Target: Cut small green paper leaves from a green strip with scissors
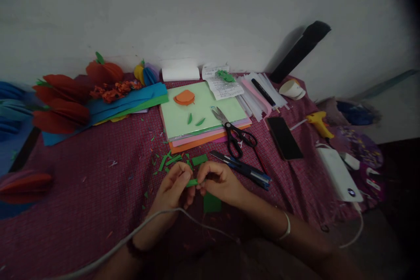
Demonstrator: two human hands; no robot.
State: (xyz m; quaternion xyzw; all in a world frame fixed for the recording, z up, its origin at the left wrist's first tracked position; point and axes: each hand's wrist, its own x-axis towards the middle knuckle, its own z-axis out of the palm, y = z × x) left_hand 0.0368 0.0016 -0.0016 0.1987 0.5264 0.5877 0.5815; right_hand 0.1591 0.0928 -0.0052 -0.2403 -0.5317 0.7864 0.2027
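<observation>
A small strip of green paper is pinched between my two hands near the front of the table. My left hand grips its left end between thumb and fingers. On its right end, the fingertips of my right hand are closed. Below my right hand lies a green paper square, partly covered. Just beyond the hands are a green paper piece and scattered green scraps. A blue and black box cutter rests right of them, and black-handled scissors lie open on the paper stack.
A stack of coloured sheets carries orange cutouts and small green leaves. Red paper pumpkins stand at left. Rightward are a phone, a yellow glue gun and a white power bank. A white cable crosses my left wrist.
</observation>
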